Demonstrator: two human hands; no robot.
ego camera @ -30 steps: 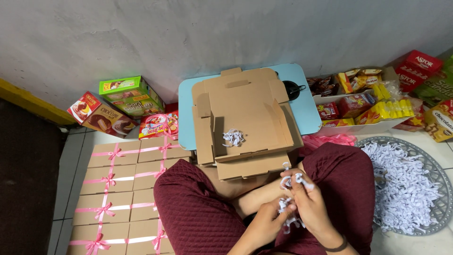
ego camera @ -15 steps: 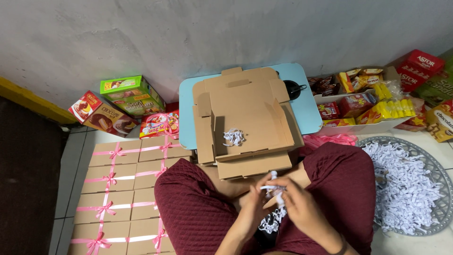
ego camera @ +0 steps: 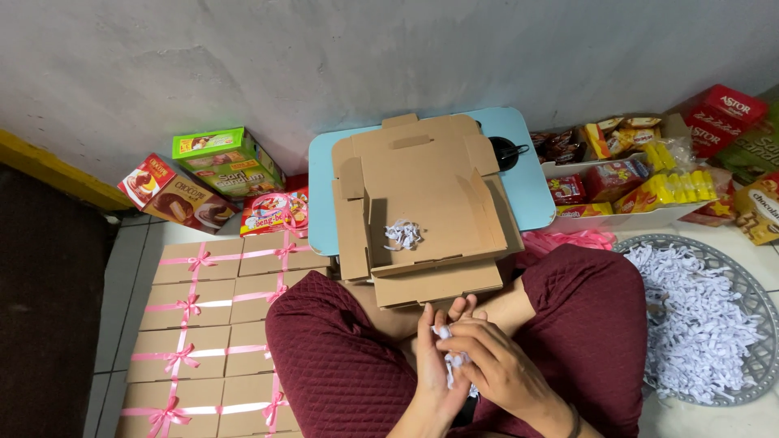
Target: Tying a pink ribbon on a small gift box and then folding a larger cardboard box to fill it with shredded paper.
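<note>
Gripping a small wad of white shredded paper [ego camera: 451, 357], both hands are held together low over the lap, at 6 o'clock from the open cardboard box [ego camera: 426, 207]. The left hand [ego camera: 434, 365] is turned palm-up with its fingers stretched toward 12 o'clock, cradling the shreds from below. The right hand [ego camera: 497, 367] is laid across from 4 o'clock, its fingers curled over the wad and pinching it against the left palm. A smaller tuft of shreds [ego camera: 403, 234] is seen inside the box, which is set on a pale blue table [ego camera: 519, 174]. A round tray [ego camera: 759, 300] heaped with shreds lies at 3 o'clock of the hands, and ribboned boxes [ego camera: 207, 324] are ranged at 9 o'clock.
</note>
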